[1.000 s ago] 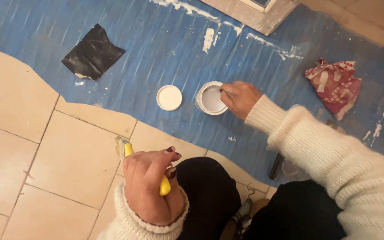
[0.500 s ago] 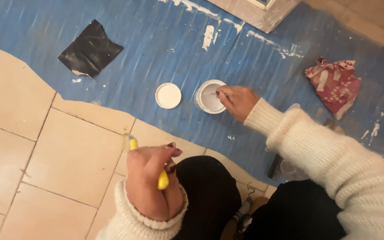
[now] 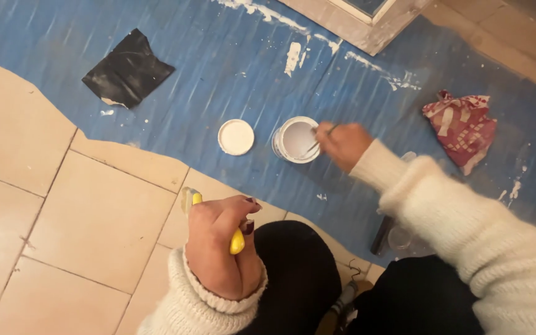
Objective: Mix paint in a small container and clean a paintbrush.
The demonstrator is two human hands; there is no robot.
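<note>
A thin stick [image 3: 319, 142] is gripped by the right hand [image 3: 342, 146] in the open paint can [image 3: 297, 139] on the blue sheet [image 3: 206, 87], its lid [image 3: 236, 137] at 9 o'clock, and is best stirred slowly, while a yellow-handled tool [image 3: 236, 239] is clenched by the left hand [image 3: 221, 254].

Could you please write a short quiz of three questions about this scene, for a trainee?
1. True or false: the round white lid sits on top of the small paint can.
2. Which hand holds the yellow-handled tool? A) left hand B) right hand C) neither
3. Fill in: the can stands on the ____ floor covering.

Key
1. False. The lid lies flat on the covering beside the can, apart from it.
2. A. The left hand grips it over the knee; the right hand holds a thin stick-like tool into the open can.
3. Blue.
</note>
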